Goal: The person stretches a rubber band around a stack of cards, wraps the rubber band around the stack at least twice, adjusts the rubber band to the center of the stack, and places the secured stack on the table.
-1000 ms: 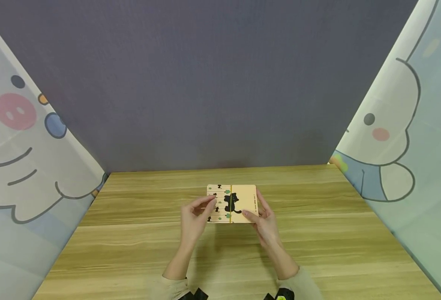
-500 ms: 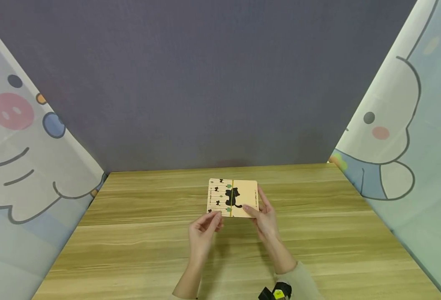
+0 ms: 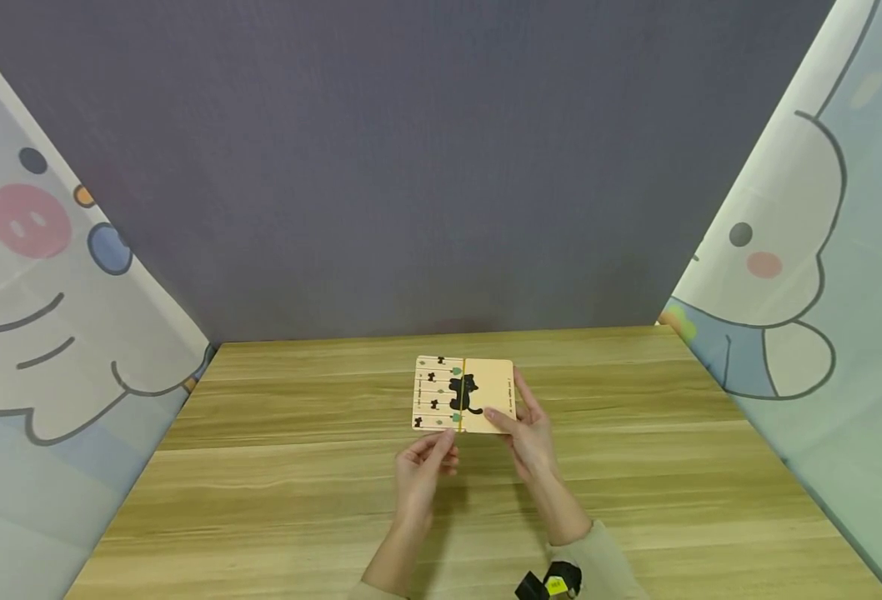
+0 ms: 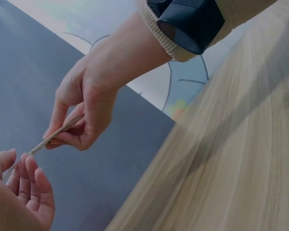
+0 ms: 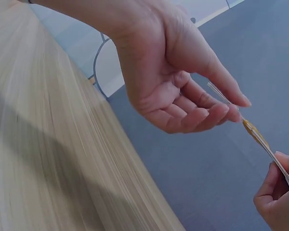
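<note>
A small cream notebook (image 3: 489, 383) with a black cat print and a striped left part is held up over the table. A yellow elastic band (image 3: 462, 396) runs across it near the middle. My right hand (image 3: 533, 446) grips its right end, thumb on the front. At the lower edge, left of the band, my left hand (image 3: 418, 479) pinches the notebook between thumb and fingertips. In the right wrist view the left hand (image 5: 178, 82) is close to the band (image 5: 255, 132), which bulges from the thin layered edge. The right hand (image 4: 84, 103) pinches that edge in the left wrist view.
A wood-grain table (image 3: 276, 467) lies beneath both hands. Behind it rises a dark grey panel (image 3: 441, 167). Cartoon-printed cloths stand at the left (image 3: 58, 350) and the right (image 3: 824, 350).
My left hand has moved from the notebook's left front down and right along its lower edge, toward the band. The notebook has risen slightly in view; my right hand keeps its grip.
</note>
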{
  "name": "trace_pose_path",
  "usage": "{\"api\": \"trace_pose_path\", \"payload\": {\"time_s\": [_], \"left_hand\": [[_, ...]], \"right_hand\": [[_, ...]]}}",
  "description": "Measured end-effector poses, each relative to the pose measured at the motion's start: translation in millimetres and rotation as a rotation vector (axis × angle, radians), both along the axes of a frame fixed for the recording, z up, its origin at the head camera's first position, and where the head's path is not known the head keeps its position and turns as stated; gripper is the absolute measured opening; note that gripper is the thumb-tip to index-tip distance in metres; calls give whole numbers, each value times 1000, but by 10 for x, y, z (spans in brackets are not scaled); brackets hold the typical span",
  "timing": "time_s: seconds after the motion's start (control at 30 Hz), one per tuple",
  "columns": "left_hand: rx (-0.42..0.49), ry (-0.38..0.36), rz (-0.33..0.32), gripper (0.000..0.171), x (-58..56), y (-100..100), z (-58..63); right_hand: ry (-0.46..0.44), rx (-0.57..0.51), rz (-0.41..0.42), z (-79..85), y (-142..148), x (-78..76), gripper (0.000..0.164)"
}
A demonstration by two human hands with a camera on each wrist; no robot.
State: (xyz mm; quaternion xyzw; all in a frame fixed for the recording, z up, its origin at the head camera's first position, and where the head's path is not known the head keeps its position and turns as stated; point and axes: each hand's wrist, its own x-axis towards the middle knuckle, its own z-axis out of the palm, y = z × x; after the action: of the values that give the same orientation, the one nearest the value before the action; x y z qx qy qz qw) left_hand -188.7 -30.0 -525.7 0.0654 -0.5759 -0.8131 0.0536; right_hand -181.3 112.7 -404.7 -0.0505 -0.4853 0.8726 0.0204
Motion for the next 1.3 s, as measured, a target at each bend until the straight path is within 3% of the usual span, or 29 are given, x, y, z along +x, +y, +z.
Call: {"api": "trace_pose_path", "payload": {"time_s": [0.17, 0.27, 0.3, 0.33, 0.37, 0.43, 0.5, 0.53, 0.63, 0.67, 0.83, 0.9, 0.97, 1.13, 1.3], "left_hand": [[-7, 3, 23, 37, 4, 45, 5], [-27, 46, 31, 37, 11, 58, -11], [-27, 91, 19, 33, 65, 59, 99], [-36, 116, 15, 33, 78, 59, 110], [-37, 150, 8, 30, 127, 60, 210], [-51, 183, 2, 31, 132, 68, 204], [-42, 131, -16, 26, 266, 85, 525], [-46, 86, -12, 29, 272, 97, 542], [-42, 19, -19, 29, 380, 133, 793], [-35, 46, -26, 24, 409, 137, 850], [-63, 122, -38, 33, 240, 134, 385], [-76, 115, -54, 35, 247, 121, 375], [-77, 91, -78, 32, 294, 112, 485], [-67, -5, -145, 31, 467, 76, 887], [-68, -20, -162, 26, 528, 4, 1029]], "right_hand": [[-5, 12, 0, -5, -6, 5, 77], [-6, 39, 6, -13, -11, 11, 78], [-2, 48, 9, -17, -12, 13, 78], [1, 59, 14, -21, -14, 14, 79], [6, 62, 20, -26, -13, 14, 79], [8, 60, 25, -33, -14, 15, 78], [1, 70, 33, -35, -24, 18, 79], [1, 72, 41, -35, -29, 19, 80], [-2, 83, 58, -38, -48, 23, 81], [1, 89, 64, -40, -53, 24, 82], [6, 89, 64, -51, -49, 28, 82], [1, 86, 59, -51, -55, 32, 81], [-3, 81, 53, -50, -62, 35, 81], [-2, 77, 40, -45, -76, 35, 81], [-9, 74, 32, -40, -81, 39, 81]]}}
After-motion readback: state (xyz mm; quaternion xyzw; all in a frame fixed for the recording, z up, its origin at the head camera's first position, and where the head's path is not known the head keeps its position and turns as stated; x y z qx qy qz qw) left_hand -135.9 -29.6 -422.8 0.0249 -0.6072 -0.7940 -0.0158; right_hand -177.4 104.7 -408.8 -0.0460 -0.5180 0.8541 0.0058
